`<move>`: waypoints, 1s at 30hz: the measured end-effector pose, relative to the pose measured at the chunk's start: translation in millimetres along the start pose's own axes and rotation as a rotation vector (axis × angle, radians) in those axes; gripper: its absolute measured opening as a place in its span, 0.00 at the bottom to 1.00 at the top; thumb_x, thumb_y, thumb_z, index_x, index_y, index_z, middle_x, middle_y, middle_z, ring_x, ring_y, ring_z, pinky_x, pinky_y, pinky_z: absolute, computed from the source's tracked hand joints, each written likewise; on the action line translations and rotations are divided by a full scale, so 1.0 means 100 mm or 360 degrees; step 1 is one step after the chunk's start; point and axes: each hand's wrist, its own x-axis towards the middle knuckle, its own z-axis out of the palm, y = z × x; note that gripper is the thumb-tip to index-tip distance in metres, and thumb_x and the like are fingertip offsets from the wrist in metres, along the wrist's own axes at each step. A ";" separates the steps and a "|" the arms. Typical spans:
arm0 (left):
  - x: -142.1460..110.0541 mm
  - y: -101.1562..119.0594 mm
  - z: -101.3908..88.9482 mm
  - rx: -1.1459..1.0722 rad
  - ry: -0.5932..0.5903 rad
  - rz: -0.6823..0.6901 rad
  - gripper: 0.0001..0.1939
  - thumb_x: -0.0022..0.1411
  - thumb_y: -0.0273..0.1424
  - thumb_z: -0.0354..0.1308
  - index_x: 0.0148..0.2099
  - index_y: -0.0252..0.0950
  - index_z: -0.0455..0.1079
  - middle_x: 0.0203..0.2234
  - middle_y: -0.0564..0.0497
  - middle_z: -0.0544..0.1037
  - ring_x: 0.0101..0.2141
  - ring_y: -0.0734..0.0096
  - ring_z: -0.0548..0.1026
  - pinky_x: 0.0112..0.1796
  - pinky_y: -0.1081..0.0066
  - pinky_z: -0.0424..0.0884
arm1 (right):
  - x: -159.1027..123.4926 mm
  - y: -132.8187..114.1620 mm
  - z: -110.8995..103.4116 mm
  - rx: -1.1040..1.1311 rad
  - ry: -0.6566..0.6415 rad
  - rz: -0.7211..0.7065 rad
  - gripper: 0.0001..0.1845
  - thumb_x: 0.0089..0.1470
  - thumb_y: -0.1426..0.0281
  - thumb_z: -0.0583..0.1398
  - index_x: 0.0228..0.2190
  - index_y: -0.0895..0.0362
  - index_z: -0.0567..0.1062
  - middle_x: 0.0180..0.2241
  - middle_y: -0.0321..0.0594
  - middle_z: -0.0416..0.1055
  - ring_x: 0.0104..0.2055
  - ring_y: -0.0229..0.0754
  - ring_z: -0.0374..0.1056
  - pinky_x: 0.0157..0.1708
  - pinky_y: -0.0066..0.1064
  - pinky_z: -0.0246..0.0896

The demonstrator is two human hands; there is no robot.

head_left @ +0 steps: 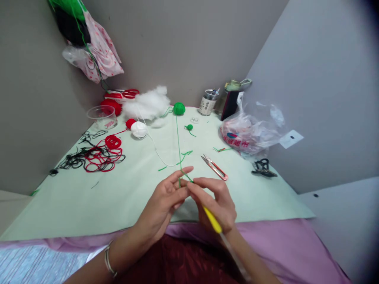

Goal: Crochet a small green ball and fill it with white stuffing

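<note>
Near the front edge of the table, my left hand (162, 203) has a strand of green yarn (178, 138) running over its raised index finger. Its thumb pinches a small bit of green yarn work, mostly hidden by the fingertips. Close against it, my right hand (217, 201) grips a yellow-handled crochet hook (212, 220), whose pale rear end points down toward my forearm. The hook's tip is hidden at the fingers. From my left finger the strand leads back to a green yarn ball (179, 109) at the table's far side.
Thread snips (215, 167) lie just beyond my right hand. At left are tangled black and red cords (100, 157), a clear tub (102, 117) and white stuffing (148, 103). A plastic bag (251, 132), black clip (263, 169) and pen cup (208, 103) stand at right.
</note>
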 end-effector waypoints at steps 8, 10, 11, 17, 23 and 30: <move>0.01 0.05 0.02 0.0004 -0.0032 0.0068 0.24 0.54 0.31 0.74 0.54 0.42 0.81 0.34 0.53 0.76 0.39 0.72 0.71 0.47 0.71 0.66 | 0.16 -0.01 0.00 0.0869 0.0165 0.0745 0.10 0.67 0.72 0.59 0.37 0.51 0.81 0.34 0.39 0.79 0.35 0.42 0.75 0.33 0.34 0.71; 0.01 0.02 0.03 0.0112 -0.0030 0.0144 0.22 0.56 0.32 0.74 0.53 0.44 0.81 0.35 0.53 0.76 0.40 0.72 0.71 0.46 0.73 0.66 | 0.15 -0.03 0.02 0.0787 0.0116 0.0649 0.11 0.66 0.75 0.59 0.40 0.51 0.81 0.37 0.39 0.81 0.40 0.43 0.76 0.38 0.35 0.73; 0.01 0.00 0.04 0.0146 -0.0012 0.0183 0.21 0.56 0.32 0.74 0.53 0.44 0.81 0.35 0.53 0.76 0.39 0.73 0.71 0.45 0.74 0.65 | 0.13 -0.04 0.03 0.0716 0.0100 0.0592 0.12 0.65 0.76 0.59 0.42 0.50 0.81 0.37 0.39 0.81 0.41 0.43 0.76 0.40 0.36 0.74; 0.03 0.00 0.04 -0.0057 0.0019 0.0011 0.24 0.57 0.34 0.73 0.56 0.41 0.80 0.32 0.54 0.76 0.30 0.79 0.67 0.38 0.76 0.65 | -0.02 -0.03 0.06 0.0135 0.0062 0.0198 0.21 0.62 0.79 0.62 0.51 0.46 0.81 0.45 0.43 0.80 0.43 0.44 0.77 0.39 0.37 0.75; 0.05 0.08 0.00 -0.0195 0.0008 -0.0059 0.18 0.55 0.31 0.73 0.49 0.38 0.83 0.30 0.54 0.74 0.30 0.79 0.67 0.48 0.71 0.68 | 0.10 0.03 -0.01 0.0786 0.0227 0.0795 0.10 0.67 0.72 0.59 0.39 0.52 0.82 0.33 0.39 0.78 0.32 0.41 0.73 0.33 0.34 0.71; 0.00 0.03 0.02 0.0233 -0.0043 0.0215 0.18 0.61 0.33 0.70 0.54 0.47 0.81 0.35 0.53 0.76 0.39 0.72 0.70 0.44 0.73 0.64 | 0.15 0.05 0.02 0.1134 0.0098 0.0987 0.09 0.66 0.67 0.61 0.38 0.52 0.82 0.35 0.39 0.80 0.32 0.38 0.72 0.33 0.31 0.69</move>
